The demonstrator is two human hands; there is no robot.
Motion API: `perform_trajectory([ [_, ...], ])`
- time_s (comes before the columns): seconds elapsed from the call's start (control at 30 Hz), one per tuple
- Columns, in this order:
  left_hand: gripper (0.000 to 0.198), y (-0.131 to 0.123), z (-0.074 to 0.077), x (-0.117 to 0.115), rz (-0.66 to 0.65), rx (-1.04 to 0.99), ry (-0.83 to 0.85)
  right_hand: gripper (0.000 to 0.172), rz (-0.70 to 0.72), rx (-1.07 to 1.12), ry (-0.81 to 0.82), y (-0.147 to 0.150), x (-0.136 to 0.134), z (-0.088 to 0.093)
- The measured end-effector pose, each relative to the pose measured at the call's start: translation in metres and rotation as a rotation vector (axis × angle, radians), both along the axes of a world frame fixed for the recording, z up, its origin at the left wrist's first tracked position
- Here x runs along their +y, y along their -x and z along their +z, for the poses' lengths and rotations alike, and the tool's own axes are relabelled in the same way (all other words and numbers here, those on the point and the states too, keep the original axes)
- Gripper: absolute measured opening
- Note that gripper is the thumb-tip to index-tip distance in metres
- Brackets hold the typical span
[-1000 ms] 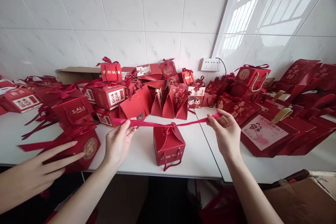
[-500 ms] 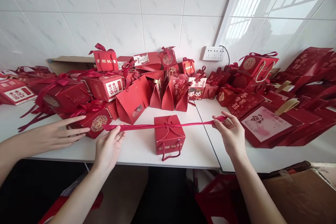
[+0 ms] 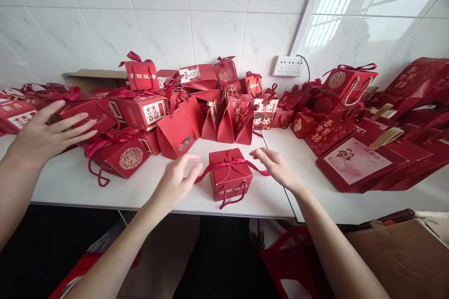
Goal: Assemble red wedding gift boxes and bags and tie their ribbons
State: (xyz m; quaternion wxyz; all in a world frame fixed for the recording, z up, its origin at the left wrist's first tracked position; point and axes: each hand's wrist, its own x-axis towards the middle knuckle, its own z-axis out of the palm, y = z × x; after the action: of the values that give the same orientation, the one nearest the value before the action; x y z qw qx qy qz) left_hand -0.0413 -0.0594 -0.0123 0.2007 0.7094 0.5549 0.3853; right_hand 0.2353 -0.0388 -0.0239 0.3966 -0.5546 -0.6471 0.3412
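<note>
A small red gift box with gold characters and a twisted rope handle sits on the white table in front of me. Its crimson ribbon is knotted across the folded top flaps, and both loose ends droop to the sides. My left hand hovers beside the left ribbon end, fingers apart and slightly blurred. On the other side, my right hand is just above the right ribbon end, its fingers loosely extended and holding nothing.
At far left, another person's hand is spread over a ribboned box. Red gift boxes crowd the back and left, and red gift bags fill the right. A power strip is on the tiled wall. A cardboard box stands below right.
Both my hands have let go of the taut ribbon and come inward towards the box; the ribbon ends now sag. The other person's hand has moved up and left.
</note>
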Motion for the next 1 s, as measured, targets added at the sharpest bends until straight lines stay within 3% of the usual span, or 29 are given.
perform_trajectory([
  [0.07, 0.036, -0.015, 0.005, 0.006, -0.104, 0.021, 0.233, 0.062, 0.197, 0.125, 0.142, 0.011, 0.004, 0.003],
  [0.13, 0.045, -0.022, 0.005, 0.011, -0.189, -0.030, 0.377, 0.058, 0.294, 0.216, 0.222, 0.015, 0.006, 0.004],
  [0.23, 0.045, -0.020, -0.001, 0.017, -0.338, -0.234, 0.515, 0.054, 0.299, 0.233, 0.303, 0.013, 0.004, 0.001],
  [0.33, 0.038, -0.013, -0.008, 0.021, -0.439, -0.505, 0.613, 0.062, 0.328, 0.292, 0.430, 0.008, 0.006, -0.008],
  [0.47, 0.037, -0.010, -0.017, 0.026, -0.433, -0.660, 0.626, 0.071, 0.437, 0.445, 0.576, 0.008, 0.012, -0.024],
  [0.6, 0.036, -0.011, -0.020, 0.028, -0.402, -0.735, 0.610, 0.059, 0.417, 0.544, 0.489, 0.012, 0.008, -0.024],
  [0.73, 0.037, -0.012, -0.021, 0.027, -0.388, -0.772, 0.601, 0.053, 0.368, 0.454, 0.435, 0.011, 0.002, -0.015],
  [1.0, 0.036, -0.011, -0.025, 0.028, -0.378, -0.793, 0.598, 0.051, 0.296, 0.490, 0.382, 0.006, 0.003, -0.021],
])
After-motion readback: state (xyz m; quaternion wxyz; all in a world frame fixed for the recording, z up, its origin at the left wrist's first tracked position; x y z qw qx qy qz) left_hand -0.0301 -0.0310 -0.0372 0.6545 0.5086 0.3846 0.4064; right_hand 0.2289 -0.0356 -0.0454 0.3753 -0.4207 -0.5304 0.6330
